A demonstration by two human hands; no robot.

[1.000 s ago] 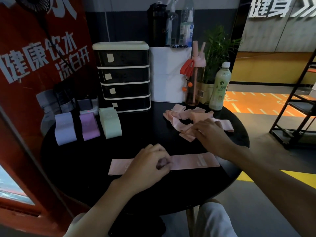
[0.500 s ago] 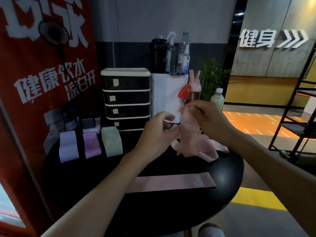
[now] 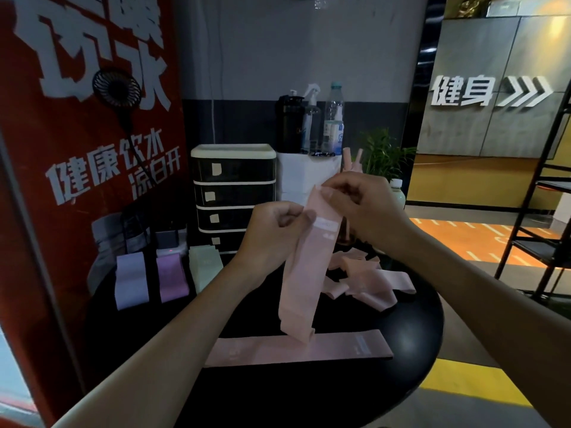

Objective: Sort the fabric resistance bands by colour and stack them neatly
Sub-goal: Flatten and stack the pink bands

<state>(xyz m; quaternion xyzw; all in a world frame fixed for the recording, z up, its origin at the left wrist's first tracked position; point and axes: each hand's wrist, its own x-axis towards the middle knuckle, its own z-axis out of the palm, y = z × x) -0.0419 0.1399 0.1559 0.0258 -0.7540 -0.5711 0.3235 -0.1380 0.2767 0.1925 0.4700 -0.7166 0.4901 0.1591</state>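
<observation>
Pink band [image 3: 306, 273] hanging, pinched by left hand [image 3: 272, 236], right hand [image 3: 361, 205]

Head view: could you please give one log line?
held pink band: hanging | left hand: pinches its side | right hand: pinches its top | flat pink band: on table
</observation>
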